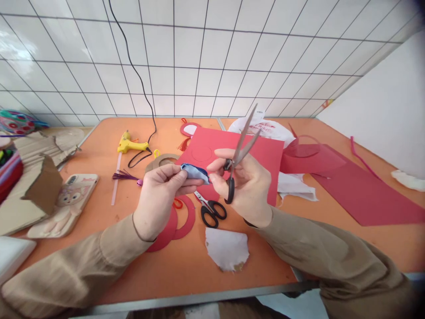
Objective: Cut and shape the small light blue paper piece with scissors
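Note:
Between the thumb and fingers of my left hand (159,195) is a small folded piece of blue fabric (195,173), dark blue along its upper edge. My right hand (250,186) has black-handled scissors (241,153) hooked on its fingers, with the blades apart and pointing up. The right fingertips are at the fabric's right end; whether they pinch it is hard to tell. Below the hands, a second pair of scissors (212,212) lies on the orange table (166,279), near red paper rings (186,221) and a white scrap (227,248).
A yellow glue gun (131,144) with a black cord, a purple tassel (124,176), a phone (68,204) and cardboard (43,186) lie left. Red sheets (361,186), translucent red film (305,155) and white scraps (297,186) lie right. A tiled wall (189,53) stands behind.

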A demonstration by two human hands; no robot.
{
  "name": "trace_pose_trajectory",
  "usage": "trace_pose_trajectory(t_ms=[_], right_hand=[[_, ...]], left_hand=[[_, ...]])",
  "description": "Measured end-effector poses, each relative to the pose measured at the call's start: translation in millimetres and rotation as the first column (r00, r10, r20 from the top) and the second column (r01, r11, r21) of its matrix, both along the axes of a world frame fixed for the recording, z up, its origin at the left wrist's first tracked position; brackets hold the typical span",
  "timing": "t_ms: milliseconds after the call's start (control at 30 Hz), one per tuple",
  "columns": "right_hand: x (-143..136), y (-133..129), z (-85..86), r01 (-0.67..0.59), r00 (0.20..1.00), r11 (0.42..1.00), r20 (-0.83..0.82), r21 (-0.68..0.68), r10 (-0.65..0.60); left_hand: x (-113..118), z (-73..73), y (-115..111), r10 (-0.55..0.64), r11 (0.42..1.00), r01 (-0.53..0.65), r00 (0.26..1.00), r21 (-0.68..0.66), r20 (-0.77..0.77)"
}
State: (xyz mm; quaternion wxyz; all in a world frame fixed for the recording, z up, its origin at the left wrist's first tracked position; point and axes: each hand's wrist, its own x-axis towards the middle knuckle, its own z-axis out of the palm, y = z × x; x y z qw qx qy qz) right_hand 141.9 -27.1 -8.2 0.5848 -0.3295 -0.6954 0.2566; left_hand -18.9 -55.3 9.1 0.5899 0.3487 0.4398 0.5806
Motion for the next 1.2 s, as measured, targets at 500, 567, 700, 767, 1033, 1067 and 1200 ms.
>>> trace_pose_trajectory(t_ms=[500, 567, 700, 767, 1033, 1067, 1200], right_hand=[[0.7, 0.4, 5.5, -0.02, 0.994, 0.998, 0.103, -0.065, 0.026], [0.8, 1.1, 4.5, -0.017, 0.994, 0.997, 0.105, -0.074, 0.025], [0.3, 0.4, 2.7, -0.021, 0.995, 0.997, 0.094, -0.077, 0.029], [-0.4, -0.2, 1.9, -0.021, 0.995, 0.998, 0.098, -0.057, 0.027], [-3.5, -1.2, 3.9, 0.007, 0.992, 0.998, 0.122, 0.057, -0.014], [-3.5, -1.6, 4.4, 0.01, 0.992, 0.998, 0.128, 0.068, -0.018], [-2.9, -3.0, 4.9, 0.023, 0.986, 0.994, 0.161, 0.105, -0.04]], left_hand=[[0.1, -3.8, -0.3, -0.017, 0.999, 0.016, 0.999, 0.04, 0.038], [0.1, -3.4, -0.5, -0.021, 0.999, 0.02, 0.999, 0.048, 0.034], [0.4, -3.1, 0.5, -0.024, 0.998, 0.022, 0.999, 0.056, 0.038], [0.8, -3.0, 0.9, -0.026, 0.998, 0.024, 0.999, 0.057, 0.039], [3.5, -2.1, -1.1, -0.033, 0.999, 0.033, 0.999, 0.025, -0.004], [3.8, -1.9, -1.6, -0.033, 0.999, 0.033, 0.999, 0.018, -0.015], [5.0, -0.6, -3.6, -0.035, 0.999, 0.034, 0.999, -0.016, -0.038]])
